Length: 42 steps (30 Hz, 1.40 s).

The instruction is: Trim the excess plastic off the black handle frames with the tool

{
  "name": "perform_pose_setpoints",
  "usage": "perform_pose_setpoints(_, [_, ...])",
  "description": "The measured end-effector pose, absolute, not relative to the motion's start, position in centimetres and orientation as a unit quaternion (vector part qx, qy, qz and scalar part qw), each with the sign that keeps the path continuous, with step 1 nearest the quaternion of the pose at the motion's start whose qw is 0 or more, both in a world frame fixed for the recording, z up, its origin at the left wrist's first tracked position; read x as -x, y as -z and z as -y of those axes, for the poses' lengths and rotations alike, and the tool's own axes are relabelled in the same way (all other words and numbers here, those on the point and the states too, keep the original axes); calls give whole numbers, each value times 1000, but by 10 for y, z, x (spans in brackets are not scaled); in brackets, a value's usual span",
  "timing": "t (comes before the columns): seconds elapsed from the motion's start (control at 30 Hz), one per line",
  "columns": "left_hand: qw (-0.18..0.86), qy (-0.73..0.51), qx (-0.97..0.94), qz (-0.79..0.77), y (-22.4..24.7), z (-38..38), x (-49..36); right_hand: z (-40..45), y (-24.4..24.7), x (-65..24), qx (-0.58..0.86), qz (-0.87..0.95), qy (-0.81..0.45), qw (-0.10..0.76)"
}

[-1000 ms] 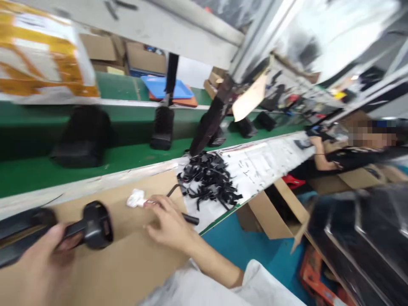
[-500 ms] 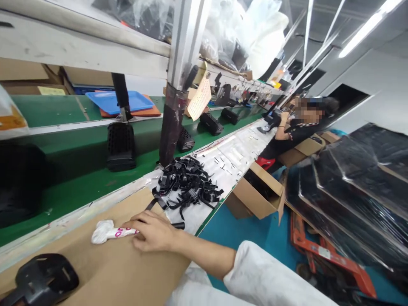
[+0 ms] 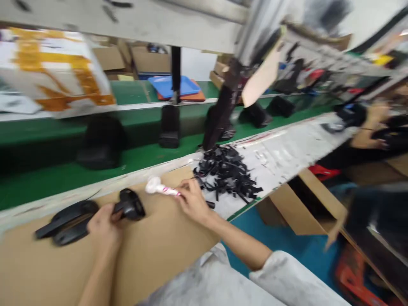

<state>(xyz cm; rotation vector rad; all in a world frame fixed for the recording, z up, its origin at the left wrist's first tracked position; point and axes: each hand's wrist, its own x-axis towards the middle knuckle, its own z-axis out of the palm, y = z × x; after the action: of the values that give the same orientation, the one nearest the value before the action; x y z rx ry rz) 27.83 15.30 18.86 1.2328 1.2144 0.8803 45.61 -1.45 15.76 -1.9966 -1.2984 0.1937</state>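
Observation:
My left hand (image 3: pixel 105 227) is closed around the narrow part of a black plastic piece with a rounded, hollow head (image 3: pixel 132 205), held low over the cardboard sheet (image 3: pixel 153 255). Left of that hand are long, curved black plastic parts (image 3: pixel 72 214); whether they join the held piece is hidden by my fingers. My right hand (image 3: pixel 196 202) grips a white wrapped stick with a bulging end and pink lettering (image 3: pixel 156 186), its bulge pointing left toward the black head. Just beyond my right hand, a heap of black strips (image 3: pixel 228 170) covers part of the white worktop.
A dark post (image 3: pixel 219 110) rises behind the heap. Black units (image 3: pixel 170 127) stand along the green conveyor (image 3: pixel 143 159). A taped white package (image 3: pixel 60 72) and a blue tray (image 3: pixel 172 86) sit behind. An open carton (image 3: pixel 299 204) is at right, near a co-worker's arm (image 3: pixel 371 123).
The view has swung left and is blurred. My left hand has come into view, holding the black plastic piece. My right hand still grips the white wrapped stick.

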Motion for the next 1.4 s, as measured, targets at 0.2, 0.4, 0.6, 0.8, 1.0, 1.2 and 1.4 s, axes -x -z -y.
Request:
perform_pose_setpoints(0.2, [577,-421,-537,-449,-155,-166,-282,12,-187,-450,682,361,-321,549])
perform_pose_setpoints(0.4, [666,-386,-497,-401,-148,-167,-290,28,-180,-428,614,196,-564,515])
perform_pose_setpoints(0.6, [630,-386,-565,-367,-140,-160,-287,34,-177,-411,675,295,-499,457])
perform_pose_setpoints(0.8, [583,-399,-607,-363,-143,-151,-288,35,-176,-420,703,348,-477,396])
perform_pose_setpoints(1.0, [572,-404,-617,-359,-146,-148,-288,37,-174,-415,727,347,-441,396])
perform_pose_setpoints(1.2, [571,-397,-628,-348,-144,-147,-286,37,-174,-413,733,326,-433,411])
perform_pose_setpoints(1.4, [572,-388,-630,-353,-144,-144,-284,42,-171,-414,719,358,-459,380])
